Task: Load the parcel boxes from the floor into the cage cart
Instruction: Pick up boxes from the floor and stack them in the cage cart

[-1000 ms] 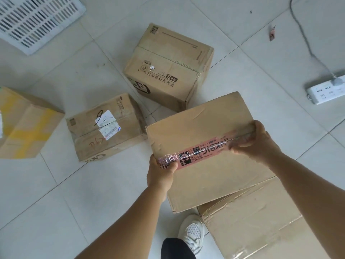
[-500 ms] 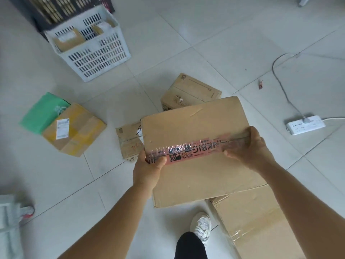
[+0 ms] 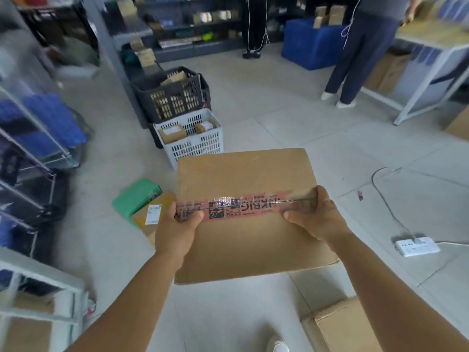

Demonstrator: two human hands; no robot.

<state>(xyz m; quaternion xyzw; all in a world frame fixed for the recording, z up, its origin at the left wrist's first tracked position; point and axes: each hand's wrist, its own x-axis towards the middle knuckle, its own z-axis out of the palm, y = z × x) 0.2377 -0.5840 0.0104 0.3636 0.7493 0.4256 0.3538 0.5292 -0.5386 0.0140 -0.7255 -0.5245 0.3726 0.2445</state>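
Now raised clear of the floor where it sat a second ago, the taped cardboard parcel box (image 3: 243, 212) is carried level at my chest, left hand (image 3: 177, 224) and right hand (image 3: 314, 217) fingers clamped on opposite edges, cage cart still unidentified.

I see both hands holding a flat cardboard box (image 3: 243, 217) in the air, the left hand (image 3: 177, 224) and right hand (image 3: 312, 214) gripping its sides at the pink tape (image 3: 228, 207). A white basket (image 3: 193, 138) stands behind it.
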